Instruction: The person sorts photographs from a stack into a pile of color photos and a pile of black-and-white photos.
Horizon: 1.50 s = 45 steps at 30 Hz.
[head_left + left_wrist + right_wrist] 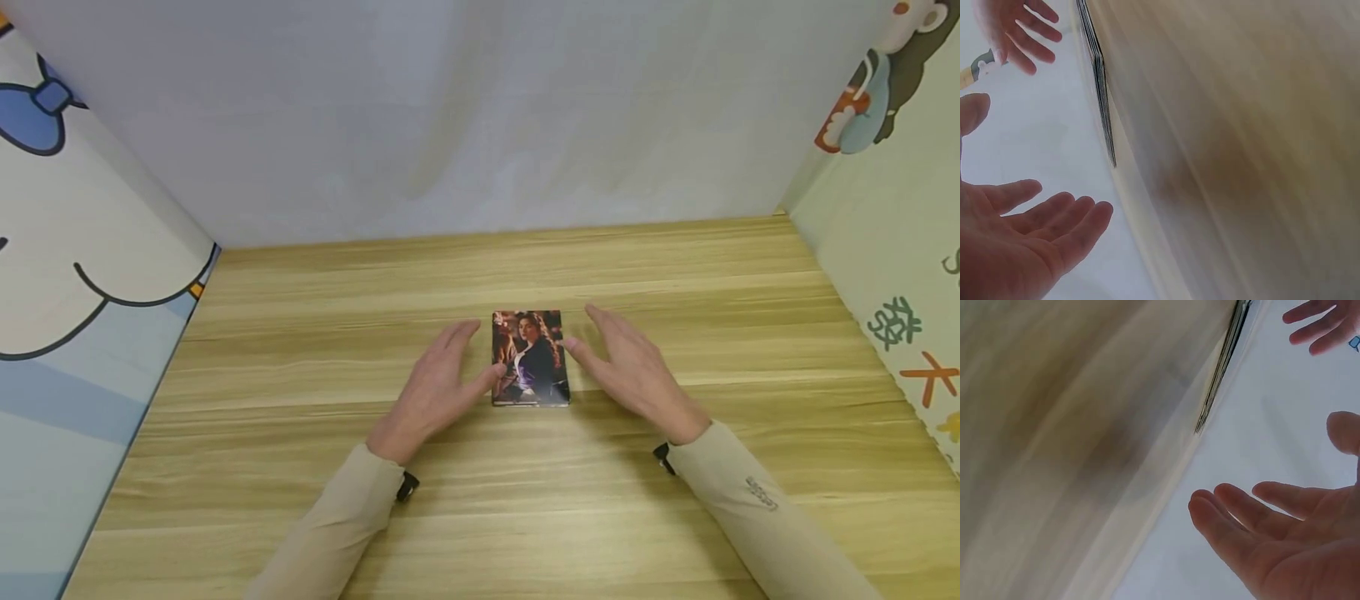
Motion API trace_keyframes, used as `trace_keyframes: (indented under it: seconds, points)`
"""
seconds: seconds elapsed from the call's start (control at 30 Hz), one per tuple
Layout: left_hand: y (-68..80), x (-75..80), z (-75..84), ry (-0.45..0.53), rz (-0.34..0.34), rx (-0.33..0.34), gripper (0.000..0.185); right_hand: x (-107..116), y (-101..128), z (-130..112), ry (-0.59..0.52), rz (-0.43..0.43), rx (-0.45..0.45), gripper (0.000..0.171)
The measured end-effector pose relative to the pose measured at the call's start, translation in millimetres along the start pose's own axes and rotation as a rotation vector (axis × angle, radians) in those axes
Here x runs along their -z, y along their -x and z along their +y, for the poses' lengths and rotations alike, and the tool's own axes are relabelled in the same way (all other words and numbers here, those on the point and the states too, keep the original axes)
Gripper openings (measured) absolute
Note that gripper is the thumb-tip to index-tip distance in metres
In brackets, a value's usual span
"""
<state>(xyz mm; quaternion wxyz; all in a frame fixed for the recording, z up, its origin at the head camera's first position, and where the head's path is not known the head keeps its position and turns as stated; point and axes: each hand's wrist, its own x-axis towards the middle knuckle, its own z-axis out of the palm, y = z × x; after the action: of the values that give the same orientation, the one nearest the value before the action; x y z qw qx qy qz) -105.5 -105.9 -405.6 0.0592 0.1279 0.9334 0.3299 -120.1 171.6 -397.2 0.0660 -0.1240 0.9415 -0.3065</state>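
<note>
Wooden table [675, 517] in the middle, a stack of picture cards [529, 358] lying flat on it. Left hand [435, 390] and right hand [633, 371] flank the stack, fingers spread and relaxed, gripping nothing.

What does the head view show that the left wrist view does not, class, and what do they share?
Only the head view shows the top card's printed picture, both sleeves and the cartoon side panels. Only the left wrist view shows the stack of cards edge-on, as thin layers. Both show the left hand and right hand open beside the stack on the wooden table.
</note>
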Motion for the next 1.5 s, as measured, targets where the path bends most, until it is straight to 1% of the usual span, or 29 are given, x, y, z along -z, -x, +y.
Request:
trace_keyframes:
  seconds: [0.23,0.47,0.67,0.93,0.97,1.07,1.1,1.2,1.33,1.5]
  points:
    - [-2.7,-4.5,3.5,0.106,-0.017,0.041,0.079,-3,-4,-4,-0.018,-0.001,-0.017,0.076]
    - [-6.2,-10.7,4.3,0.136,-0.023,0.065,0.077,-6,-9,-5,-0.052,-0.017,-0.039,0.071]
    - [-9.2,-14.8,4.3,0.185,-0.033,0.093,0.076,-9,-15,-7,-0.085,-0.046,-0.066,0.066]
    - [-10.6,-16.6,6.4,0.247,-0.081,0.113,0.074,-13,-20,-8,-0.057,-0.084,-0.065,0.064]
    - [-10.8,-17.1,6.6,0.254,-0.083,0.113,0.073,-14,-21,-9,-0.058,-0.088,-0.067,0.061]
    - [-11.4,-18.3,7.1,0.269,-0.093,0.113,0.072,-16,-25,-9,-0.049,-0.096,-0.06,0.038]
    - [-11.4,-18.7,7.2,0.272,-0.095,0.114,0.071,-17,-26,-10,-0.048,-0.097,-0.056,0.034]
    - [-11.5,-19.5,8.2,0.283,-0.101,0.12,0.071,-18,-29,-9,-0.045,-0.1,-0.052,0.036]
    - [-11.4,-19.8,9.8,0.29,-0.103,0.121,0.07,-20,-30,-9,-0.039,-0.104,-0.058,0.026]
    - [-11.8,-20.7,10.1,0.29,-0.099,0.122,0.069,-21,-31,-11,-0.036,-0.114,-0.062,0.028]
